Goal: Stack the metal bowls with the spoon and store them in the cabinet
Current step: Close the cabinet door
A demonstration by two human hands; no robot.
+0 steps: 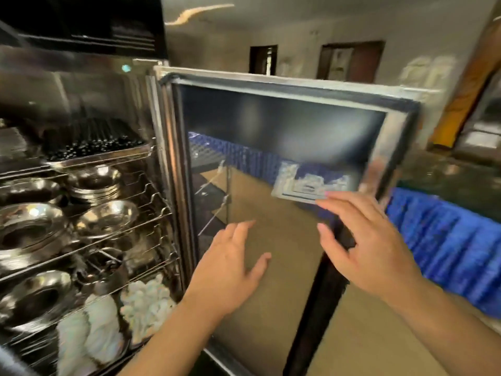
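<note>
The cabinet stands open on the left, its wire shelves loaded with stacks of metal bowls and more bowls above. Its glass door is swung out in the middle of the view. My left hand is held flat with fingers spread in front of the lower glass. My right hand is also spread, near the door's right frame, and I cannot tell whether it touches it. Neither hand holds anything. I see no spoon clearly.
A tray of dark utensils sits on the upper shelf. White cloths lie on the lower shelf. A blue crate stands to the right behind the door. The picture is blurred by motion.
</note>
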